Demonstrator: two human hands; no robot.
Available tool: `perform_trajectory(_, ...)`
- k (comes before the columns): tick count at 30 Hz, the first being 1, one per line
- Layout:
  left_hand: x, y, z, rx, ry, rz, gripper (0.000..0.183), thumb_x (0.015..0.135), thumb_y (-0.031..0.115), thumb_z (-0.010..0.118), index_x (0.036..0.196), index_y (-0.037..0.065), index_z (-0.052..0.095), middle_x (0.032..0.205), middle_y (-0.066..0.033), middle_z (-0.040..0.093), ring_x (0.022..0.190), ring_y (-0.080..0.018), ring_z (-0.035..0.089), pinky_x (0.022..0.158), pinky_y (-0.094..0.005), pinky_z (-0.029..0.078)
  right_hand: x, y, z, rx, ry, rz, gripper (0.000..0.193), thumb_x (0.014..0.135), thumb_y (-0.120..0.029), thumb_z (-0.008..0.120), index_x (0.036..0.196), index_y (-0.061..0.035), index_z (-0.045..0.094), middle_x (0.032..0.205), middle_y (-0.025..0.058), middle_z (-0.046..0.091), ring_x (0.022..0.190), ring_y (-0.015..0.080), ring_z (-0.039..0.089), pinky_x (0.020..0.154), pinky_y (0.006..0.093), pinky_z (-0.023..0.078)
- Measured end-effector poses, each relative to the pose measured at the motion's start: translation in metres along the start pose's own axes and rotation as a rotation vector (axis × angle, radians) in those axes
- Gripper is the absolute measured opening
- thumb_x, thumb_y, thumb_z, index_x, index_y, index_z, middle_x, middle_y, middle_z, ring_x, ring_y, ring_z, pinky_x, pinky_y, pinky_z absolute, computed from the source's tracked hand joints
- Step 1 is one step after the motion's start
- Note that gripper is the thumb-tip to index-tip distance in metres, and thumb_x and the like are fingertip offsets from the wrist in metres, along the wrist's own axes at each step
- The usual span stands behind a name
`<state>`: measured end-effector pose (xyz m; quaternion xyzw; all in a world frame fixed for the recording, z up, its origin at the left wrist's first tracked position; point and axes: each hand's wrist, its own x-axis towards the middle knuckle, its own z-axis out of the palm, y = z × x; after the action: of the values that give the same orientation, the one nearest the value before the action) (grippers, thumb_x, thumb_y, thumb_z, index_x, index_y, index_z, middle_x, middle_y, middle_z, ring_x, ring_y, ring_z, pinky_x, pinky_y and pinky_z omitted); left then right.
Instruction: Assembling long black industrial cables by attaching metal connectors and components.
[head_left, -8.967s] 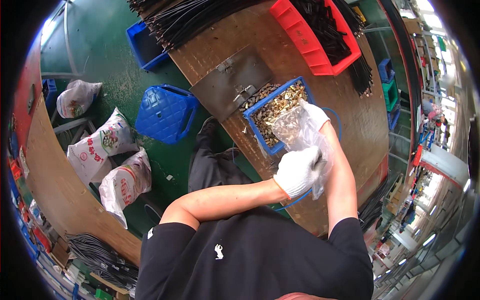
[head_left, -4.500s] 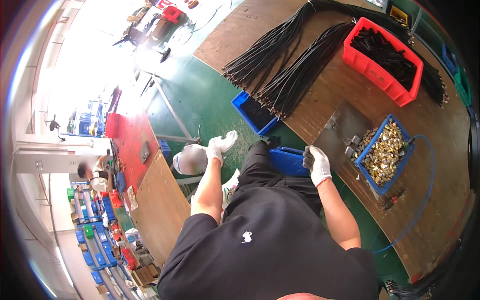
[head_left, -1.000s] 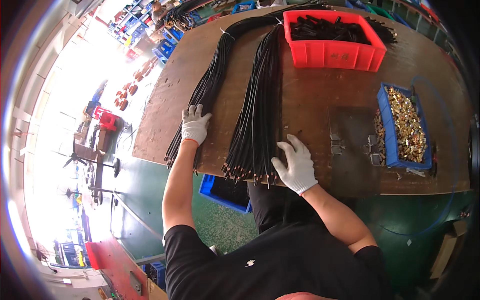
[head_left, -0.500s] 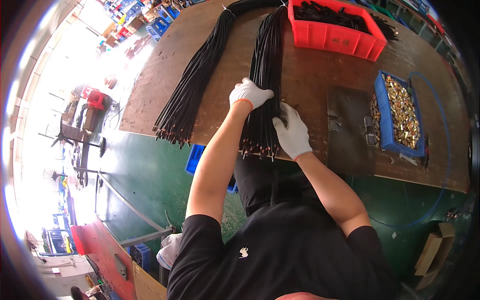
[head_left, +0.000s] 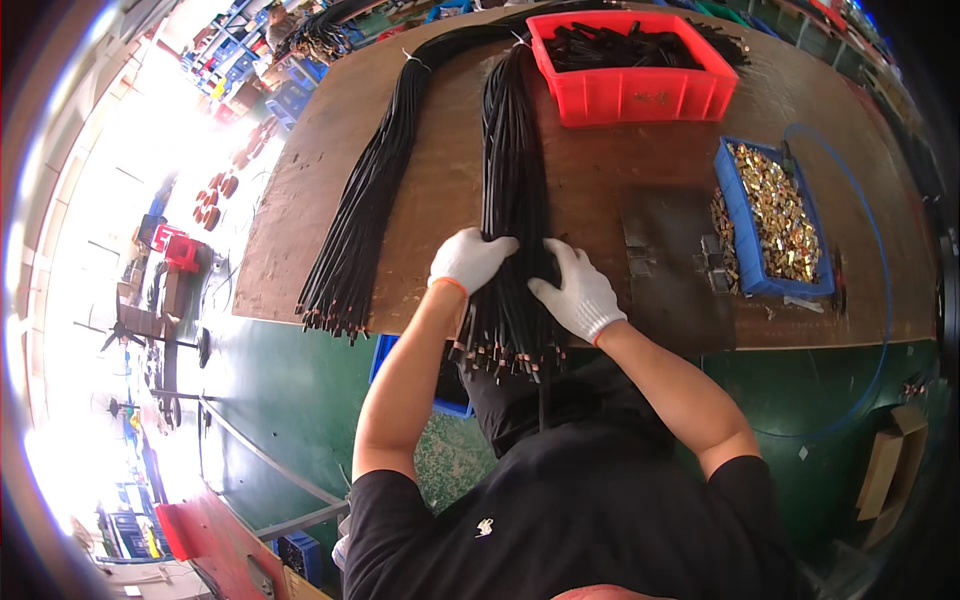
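A thick bundle of black cables (head_left: 514, 190) with bare copper ends lies on the brown table, tied at its far end. Its near ends stick out past the table's front edge. My left hand (head_left: 472, 258), in a white glove, grips the left side of this bundle, thumb across the top. Around the right side curves my gloved right hand (head_left: 578, 292), its thumb and forefinger against the cables. Fingers underneath are hidden on both hands. Further left, a second tied bundle of black cables (head_left: 375, 190) lies untouched, fanned out at its near end.
A red bin (head_left: 640, 95) of short black pieces stands at the back. To the right, a blue bin (head_left: 745, 215) holds many small brass-coloured metal parts, with more beside it. A thin blue hose (head_left: 888, 250) loops over the table's right side. A cardboard box (head_left: 892, 465) is on the floor.
Both hands and the bundle between them have come toward me, and the copper ends reach further over the table edge. The whole view has also shifted slightly.
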<state>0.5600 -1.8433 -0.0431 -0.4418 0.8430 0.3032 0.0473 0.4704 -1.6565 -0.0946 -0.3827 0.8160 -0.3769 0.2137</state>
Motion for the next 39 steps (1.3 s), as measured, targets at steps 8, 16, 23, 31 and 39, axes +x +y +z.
perform_trajectory(8, 0.026, -0.041, -0.032, -0.027, 0.076, 0.031, 0.059, 0.081, 0.041, 0.070, 0.123, -0.001, 0.072, 0.113, -0.0232, 0.076, 0.106, -0.0354, 0.074, 0.096, -0.0415, 0.055, 0.038, 0.005, -0.004, -0.100, 0.241, -0.185, 0.060, 0.089, -0.039, 0.076, 0.139, -0.0131, 0.058, 0.137, 0.0200, 0.059, 0.122, 0.0427, 0.062, 0.101, 0.0527, 0.053)
perform_trajectory(16, -0.005, -0.029, 0.007, -0.017, 0.043, -0.007, 0.070, 0.081, 0.046, 0.074, 0.130, -0.004, 0.062, 0.121, -0.0277, 0.073, 0.118, -0.0404, 0.069, 0.104, -0.0458, 0.052, 0.074, -0.023, -0.005, -0.269, 0.004, 0.061, 0.088, 0.092, -0.065, 0.065, 0.157, -0.0109, 0.039, 0.142, 0.0269, 0.058, 0.124, 0.0419, 0.065, 0.102, 0.0506, 0.054)
perform_trajectory(23, -0.057, 0.026, 0.009, 0.206, 0.070, 0.186, 0.072, 0.087, 0.054, 0.072, 0.133, -0.001, 0.063, 0.112, -0.0321, 0.072, 0.111, -0.0462, 0.069, 0.097, -0.0508, 0.054, 0.111, -0.008, -0.019, 0.056, -0.099, 0.166, 0.104, 0.094, -0.082, 0.043, 0.155, 0.0025, 0.043, 0.149, 0.0350, 0.053, 0.141, 0.0446, 0.053, 0.114, 0.0493, 0.044)
perform_trajectory(31, 0.036, -0.007, 0.012, 0.126, 0.350, 0.224, 0.065, 0.090, 0.055, 0.067, 0.130, 0.004, 0.070, 0.124, -0.0257, 0.071, 0.117, -0.0399, 0.069, 0.101, -0.0469, 0.053, 0.113, -0.027, -0.032, -0.138, -0.155, 0.179, 0.121, 0.078, -0.068, 0.077, 0.162, 0.0038, 0.027, 0.149, 0.0314, 0.055, 0.135, 0.0419, 0.059, 0.110, 0.0463, 0.051)
perform_trajectory(39, 0.105, 0.035, 0.018, 0.071, 0.327, -0.085, 0.079, 0.085, 0.057, 0.069, 0.142, 0.004, 0.062, 0.142, -0.0276, 0.062, 0.129, -0.0413, 0.063, 0.109, -0.0463, 0.051, 0.111, -0.052, -0.022, -0.365, -0.150, 0.268, 0.126, 0.077, -0.051, 0.081, 0.169, -0.0091, 0.006, 0.151, 0.0308, 0.053, 0.131, 0.0418, 0.062, 0.108, 0.0487, 0.052)
